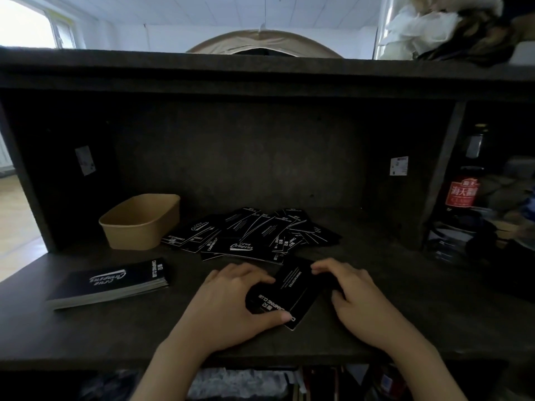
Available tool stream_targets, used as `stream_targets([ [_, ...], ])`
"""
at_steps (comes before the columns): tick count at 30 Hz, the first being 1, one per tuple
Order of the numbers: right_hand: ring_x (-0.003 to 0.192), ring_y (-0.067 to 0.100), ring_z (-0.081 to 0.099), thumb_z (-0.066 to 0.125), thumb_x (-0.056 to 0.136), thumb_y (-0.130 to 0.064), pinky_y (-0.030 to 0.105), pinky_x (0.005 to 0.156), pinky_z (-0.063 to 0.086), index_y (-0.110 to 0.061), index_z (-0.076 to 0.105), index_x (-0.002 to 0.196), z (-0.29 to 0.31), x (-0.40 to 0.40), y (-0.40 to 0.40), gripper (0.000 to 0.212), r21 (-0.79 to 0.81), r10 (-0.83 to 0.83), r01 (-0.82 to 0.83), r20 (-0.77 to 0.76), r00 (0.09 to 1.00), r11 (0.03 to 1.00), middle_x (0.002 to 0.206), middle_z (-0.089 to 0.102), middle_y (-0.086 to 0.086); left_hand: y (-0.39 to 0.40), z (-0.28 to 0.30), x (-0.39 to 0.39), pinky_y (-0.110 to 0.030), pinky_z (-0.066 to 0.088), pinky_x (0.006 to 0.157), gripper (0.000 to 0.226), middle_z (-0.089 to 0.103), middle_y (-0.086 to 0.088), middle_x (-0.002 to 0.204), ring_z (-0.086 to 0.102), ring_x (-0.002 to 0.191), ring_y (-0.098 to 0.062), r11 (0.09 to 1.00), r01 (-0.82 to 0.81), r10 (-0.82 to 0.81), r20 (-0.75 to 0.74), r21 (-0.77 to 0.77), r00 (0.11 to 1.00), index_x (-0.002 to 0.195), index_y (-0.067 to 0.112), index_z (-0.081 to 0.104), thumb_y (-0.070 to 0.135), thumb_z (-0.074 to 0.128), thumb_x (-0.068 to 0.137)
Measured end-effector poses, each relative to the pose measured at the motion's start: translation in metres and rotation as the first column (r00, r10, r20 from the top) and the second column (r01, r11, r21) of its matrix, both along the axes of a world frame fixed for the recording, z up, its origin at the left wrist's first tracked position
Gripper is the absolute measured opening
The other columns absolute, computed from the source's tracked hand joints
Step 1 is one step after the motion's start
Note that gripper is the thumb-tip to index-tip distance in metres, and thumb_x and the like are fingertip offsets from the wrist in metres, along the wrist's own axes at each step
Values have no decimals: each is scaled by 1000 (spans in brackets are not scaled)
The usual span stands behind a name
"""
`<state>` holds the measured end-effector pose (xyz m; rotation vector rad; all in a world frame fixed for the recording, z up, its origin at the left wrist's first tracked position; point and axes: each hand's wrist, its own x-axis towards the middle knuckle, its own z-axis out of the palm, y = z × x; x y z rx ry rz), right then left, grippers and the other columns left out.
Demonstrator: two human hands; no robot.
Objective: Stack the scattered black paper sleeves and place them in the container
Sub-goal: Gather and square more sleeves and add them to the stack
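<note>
Two hands are working one small stack of black paper sleeves (292, 290), which is lying tilted on the dark shelf surface (405, 322) near the front edge, its white lettering facing up.

Left hand (228, 302): palm down, arm coming in from the lower edge, fingers curling over the stack's left side and thumb pressing along its near edge, so the stack is being pinched between thumb and fingers.

Right hand (356, 290): palm down, fingers arching and loosely spread; fingertips are touching the stack's far right corner while the thumb is hanging just off its right side. It is steadying rather than enclosing; whether it is truly gripping cannot be told.

Scattered sleeves (252, 235): a loose overlapping heap is lying just behind the hands, toward the back of the shelf.

Finished stack (113, 285): a thicker squared pile is sitting well to the left of the hands, near the front.

Container (142, 221): a tan paper tub is standing upright behind that pile and just left of the heap, with no sleeves showing inside.

Surroundings: a dark bottle with a red label (461, 192) is standing in the neighbouring compartment at right.
</note>
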<state>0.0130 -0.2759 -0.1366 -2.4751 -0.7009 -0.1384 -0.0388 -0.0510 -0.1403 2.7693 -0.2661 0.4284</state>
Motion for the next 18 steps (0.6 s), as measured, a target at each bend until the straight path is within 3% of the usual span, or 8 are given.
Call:
stream_targets([
  [3,138,9,24,39,94,-9,19,110,17,-39,32,141,1,-3,4,56,-111,30,-26,34,999,993,148,30,-17,-1,1,-1,-25,24,108,89,37,36,134,29,127,10,999,-18,19,-17,43,1000,131,48,44,92,38,54],
  [5,133,4,29,39,94,-13,19,109,17,-36,33,141,1,-3,6,52,-139,33,-21,85,996,990,147,34,-17,-1,1,-1,-26,22,109,93,33,37,136,27,129,9,998,-31,33,-26,61,999,134,47,41,92,37,53],
  [9,112,-10,40,50,90,-25,18,98,21,-41,44,128,1,-3,4,42,-102,22,-5,164,986,995,117,46,-26,1,1,1,-27,22,109,82,31,36,138,28,130,7,998,-28,31,-51,49,998,132,50,42,87,37,58],
  [12,104,-11,41,59,87,-29,11,92,20,-47,49,117,1,-3,1,36,-52,42,-36,121,992,998,103,46,-27,4,1,1,-27,27,109,58,37,33,135,34,127,6,1000,-13,12,-43,-20,999,128,52,44,71,47,73],
  [15,123,-10,29,59,88,-36,16,103,16,-48,42,127,2,-1,0,44,-43,78,-75,80,994,996,124,37,-31,8,-1,3,-29,32,109,34,47,34,127,39,122,10,996,31,-33,-20,-81,999,120,52,51,49,55,87],
  [18,134,-9,14,54,91,-43,24,114,10,-48,31,139,1,1,2,53,-90,100,-97,24,995,991,147,23,-29,11,-2,5,-29,36,109,31,52,34,122,43,120,12,989,47,-49,-13,-137,999,115,50,57,29,56,92],
])
